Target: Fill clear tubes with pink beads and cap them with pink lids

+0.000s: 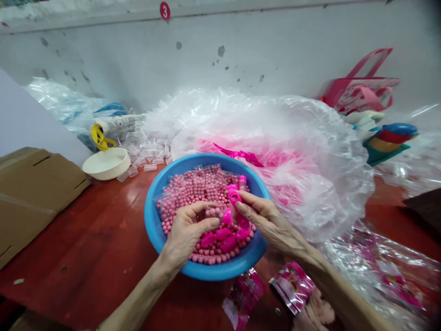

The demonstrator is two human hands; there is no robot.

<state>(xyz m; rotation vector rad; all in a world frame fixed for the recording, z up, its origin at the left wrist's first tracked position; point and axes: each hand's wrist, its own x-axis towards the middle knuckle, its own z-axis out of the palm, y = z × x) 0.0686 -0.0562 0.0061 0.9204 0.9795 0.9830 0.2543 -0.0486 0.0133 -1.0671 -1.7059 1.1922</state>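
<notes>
The right hand (265,218) pinches a bright pink plastic piece (234,198) between thumb and forefinger above a blue plastic basin (206,159) on the red counter (79,243), while the left hand (186,234) hangs curled, thumb and fingers apart, over clear packets of pink beads (196,193). The basin's raised rim seems placed to corral loose pieces within both hands' reach; foil packets (292,286) lie at five o'clock, flattened cardboard (34,193) at nine, and billowing plastic sheeting (275,151) at one.

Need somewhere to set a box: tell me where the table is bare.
Bare red tabletop lies between the flattened cardboard and the blue basin; a smaller patch sits right, past the plastic sheeting. Crowded: the basin, and the foil sachets in front.
</notes>
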